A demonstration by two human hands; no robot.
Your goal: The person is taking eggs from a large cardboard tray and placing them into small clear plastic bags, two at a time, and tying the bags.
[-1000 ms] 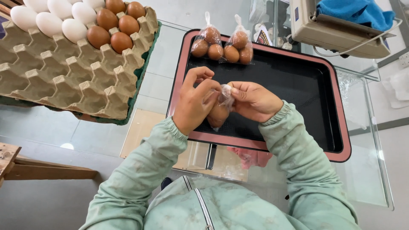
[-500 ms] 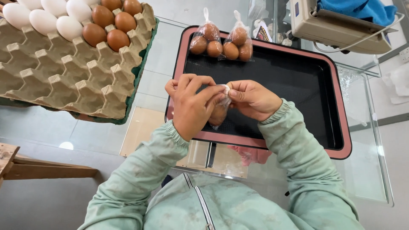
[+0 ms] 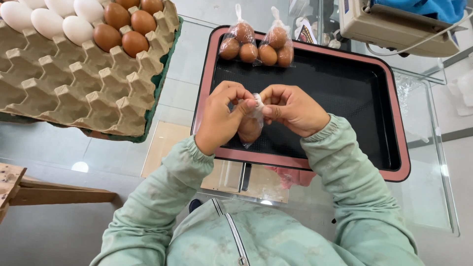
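**Small clear plastic bag of brown eggs pinched between both hands**

The small clear plastic bag of brown eggs [image 3: 250,125] hangs between the two hands, over the near left part of the tray, its twisted top gathered at the fingertips and its body drooping below them.

The glass table [image 3: 433,197] carries everything. On its left stands the large grey-brown pulp egg carton [image 3: 74,88], mostly hollow cups, with white eggs [image 3: 47,22] and loose brown eggs [image 3: 123,29] filling its far corner. To the right lies the wide black tray with a dusty-pink rim [image 3: 345,83]. At the tray's far edge sit two tied clear bags of brown eggs [image 3: 258,44], side by side and touching. Beyond the tray, at the top right, stands a beige machine [image 3: 394,27] with blue cloth on it.

The left hand [image 3: 221,116] grasps the bag's neck from the left, fingers curled, thumb and forefinger pressed on the plastic. The right hand [image 3: 293,108] meets it from the right, fingers bent, pinching the same twisted top. Both wrists wear pale green sleeves [image 3: 345,167].
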